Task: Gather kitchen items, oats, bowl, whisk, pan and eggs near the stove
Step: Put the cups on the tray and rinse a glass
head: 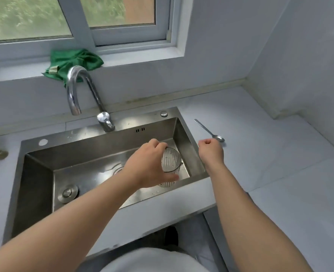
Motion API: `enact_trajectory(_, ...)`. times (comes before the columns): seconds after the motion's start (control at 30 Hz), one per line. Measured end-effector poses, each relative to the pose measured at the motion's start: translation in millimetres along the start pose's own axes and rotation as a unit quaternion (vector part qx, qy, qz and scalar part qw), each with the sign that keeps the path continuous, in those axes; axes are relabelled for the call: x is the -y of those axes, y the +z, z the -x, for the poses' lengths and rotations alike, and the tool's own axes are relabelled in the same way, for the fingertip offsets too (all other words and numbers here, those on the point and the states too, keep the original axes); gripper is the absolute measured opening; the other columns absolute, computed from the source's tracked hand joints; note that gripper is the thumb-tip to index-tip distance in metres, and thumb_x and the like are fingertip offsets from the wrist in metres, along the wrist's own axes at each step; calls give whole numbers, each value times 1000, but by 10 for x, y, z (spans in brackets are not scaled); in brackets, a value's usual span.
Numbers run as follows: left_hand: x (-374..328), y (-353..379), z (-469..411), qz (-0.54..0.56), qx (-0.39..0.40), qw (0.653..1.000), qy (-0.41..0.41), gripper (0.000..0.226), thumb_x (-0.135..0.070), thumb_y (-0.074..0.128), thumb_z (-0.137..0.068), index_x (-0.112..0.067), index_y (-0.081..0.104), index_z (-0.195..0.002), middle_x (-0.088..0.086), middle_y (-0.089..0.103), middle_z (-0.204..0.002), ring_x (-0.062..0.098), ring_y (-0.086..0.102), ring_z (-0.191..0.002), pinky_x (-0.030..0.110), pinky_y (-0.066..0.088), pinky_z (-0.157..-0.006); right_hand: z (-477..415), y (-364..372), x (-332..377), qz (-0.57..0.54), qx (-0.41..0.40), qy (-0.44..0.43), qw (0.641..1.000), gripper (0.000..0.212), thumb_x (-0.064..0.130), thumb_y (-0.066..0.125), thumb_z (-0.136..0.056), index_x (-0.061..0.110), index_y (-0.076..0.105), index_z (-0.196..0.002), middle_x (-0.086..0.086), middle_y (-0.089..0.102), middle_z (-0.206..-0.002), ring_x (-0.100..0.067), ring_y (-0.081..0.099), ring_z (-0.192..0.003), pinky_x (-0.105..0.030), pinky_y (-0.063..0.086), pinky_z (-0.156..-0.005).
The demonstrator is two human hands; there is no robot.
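Left hand [148, 163] grips the ribbed glass [172, 159], held above the sink [187, 148].

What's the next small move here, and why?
Probably lift the ribbed glass straight up out of the sink. The left grip holds it by the side, close to the basin's right wall. The right grip, curled on nothing, is beside the spoon on the counter.
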State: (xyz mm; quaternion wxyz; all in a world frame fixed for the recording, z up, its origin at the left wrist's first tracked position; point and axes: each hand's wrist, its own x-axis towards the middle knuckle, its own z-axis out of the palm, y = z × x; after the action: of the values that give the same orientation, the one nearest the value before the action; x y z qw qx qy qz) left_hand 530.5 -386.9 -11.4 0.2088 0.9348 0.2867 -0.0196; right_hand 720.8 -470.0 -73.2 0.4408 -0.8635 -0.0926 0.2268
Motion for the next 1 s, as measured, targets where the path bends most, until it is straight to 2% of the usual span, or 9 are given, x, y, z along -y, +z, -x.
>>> enact_trajectory(0.07, -94, 32, -243, -11, 5, 1000, -6, 95, -74, 73, -63, -25, 43, -138, -6, 46, -121, 16, 50, -111, 30, 48, -90, -364, -53, 4, 110, -6, -13, 994, 19, 16, 43, -95, 12, 61, -96, -7, 63, -94, -30, 61, -87, -29, 45, -69)
enact_trajectory(0.17, -164, 88, -540, -40, -5, 999, -10, 97, -75, 72, -62, -26, 41, -140, -6, 46, -123, 18, 50, -110, 33, 50, -89, -792, -25, 36, 300, -10, -30, 953, 31, 15, 45, -94, 9, 61, -120, -12, 60, -119, -34, 57, -112, -37, 48, -82)
enact_trajectory(0.23, -178, 121, -665, -51, -6, 998, -19, 99, -76, 71, -62, -27, 39, -141, -6, 45, -125, 19, 50, -111, 34, 51, -88, -1031, 7, 43, 378, -1, -52, 924, 35, 13, 48, -92, 11, 59, -125, -11, 57, -125, -32, 51, -118, -39, 46, -91)
enact_trajectory(0.3, -181, 177, -769, -49, 5, 998, -38, 97, -76, 71, -62, -27, 38, -140, -7, 45, -126, 18, 49, -112, 35, 52, -87, -1290, 11, 30, 420, 11, -68, 905, 35, 11, 49, -91, 13, 58, -124, -11, 55, -126, -30, 48, -119, -39, 42, -93)
enact_trajectory(0.63, -112, 299, -1053, -52, 16, 996, -75, 95, -75, 71, -61, -30, 39, -139, -8, 44, -124, 16, 48, -114, 36, 52, -88, -1976, 76, -74, 495, 59, -69, 864, 30, 15, 52, -92, 16, 59, -122, -8, 56, -127, -28, 47, -121, -38, 37, -96)
enact_trajectory(0.73, -122, 330, -1105, -48, 22, 995, -79, 97, -76, 71, -61, -29, 38, -140, -7, 43, -125, 16, 47, -116, 37, 51, -90, -2044, 103, -134, 492, 66, -61, 866, 30, 19, 53, -94, 16, 59, -124, -8, 53, -129, -28, 46, -122, -38, 37, -96)
enact_trajectory(0.87, -111, 354, -1143, -51, 29, 995, -85, 99, -75, 72, -61, -28, 38, -141, -7, 43, -128, 16, 47, -117, 34, 50, -90, -2076, 127, -173, 504, 77, -45, 859, 35, 15, 53, -92, 14, 55, -127, -9, 47, -135, -28, 40, -126, -37, 35, -99)
enact_trajectory(1.0, -80, 345, -1131, -54, 29, 994, -89, 100, -76, 72, -60, -29, 38, -141, -8, 43, -129, 16, 48, -117, 36, 51, -90, -2067, 117, -117, 485, 81, -43, 870, 35, 8, 48, -92, 12, 52, -126, -10, 54, -131, -29, 47, -123, -39, 35, -99)
